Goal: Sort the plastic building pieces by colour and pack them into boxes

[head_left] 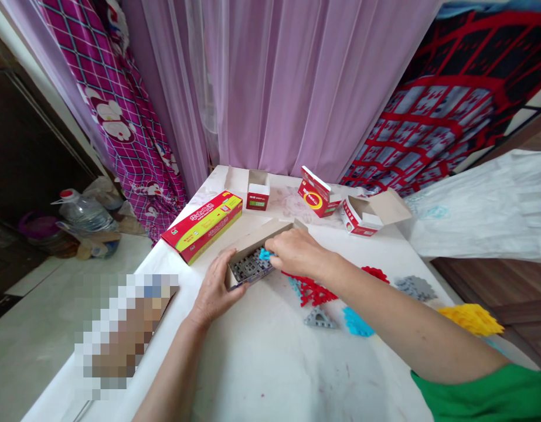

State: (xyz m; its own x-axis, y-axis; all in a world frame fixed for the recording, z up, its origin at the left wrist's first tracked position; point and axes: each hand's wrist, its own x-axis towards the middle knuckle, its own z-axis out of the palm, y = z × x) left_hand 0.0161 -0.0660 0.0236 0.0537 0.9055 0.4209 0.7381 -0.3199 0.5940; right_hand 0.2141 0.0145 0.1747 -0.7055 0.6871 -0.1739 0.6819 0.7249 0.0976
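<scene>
Soft daylight glows through the lilac curtain at top centre, so the white table is bright and the left hand casts barely a shadow. The upper left is dim. Edges bow at the corners; a pixelated block masks the lower left.

A home room: sheer lilac curtains and a pink cartoon-print cloth hang behind the white tabletop's far edge, with a clear plastic water jug on the floor.

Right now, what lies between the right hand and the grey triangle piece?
In the head view, red pieces lie between the right hand and the grey triangle piece.
</scene>
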